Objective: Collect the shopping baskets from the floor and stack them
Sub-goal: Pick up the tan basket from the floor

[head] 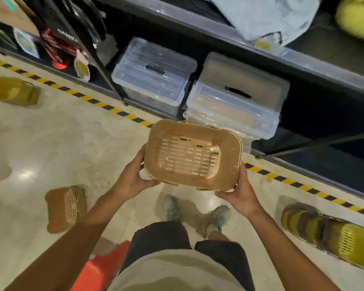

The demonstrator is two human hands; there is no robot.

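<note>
- Dark shelving unit (229,36) ran along the far side of the aisle, with a yellow-black hazard stripe (97,103) on the floor along its base.
- Pale glossy floor (61,148) carried glare spots; the person stood on it in dark shorts and light sneakers (218,217).
- Two clear lidded storage bins sat side by side on the bottom shelf: left bin (155,74), right bin (237,97), just beside each other.
- Yellow-green baskets (332,236) lay on their side on the floor to the person's right, apparently nested; count unclear due to blur.
- Tan basket (192,157) was held up in front of the person, above the floor, open side facing up, slotted bottom visible.
- Left hand (135,177) gripped the basket's left rim, thumb over the edge, fingers curled under.
- Right hand (241,192) gripped the near right corner, fingers wrapped underneath.
- Second tan basket (65,208) lay tipped on the floor to the person's left, well apart from the held one.
- Another yellowish basket (13,91) lay on the floor far left, near the stripe, blurred.
- Red-orange object (101,267) sat at the person's lower left; could not tell what it was.
</note>
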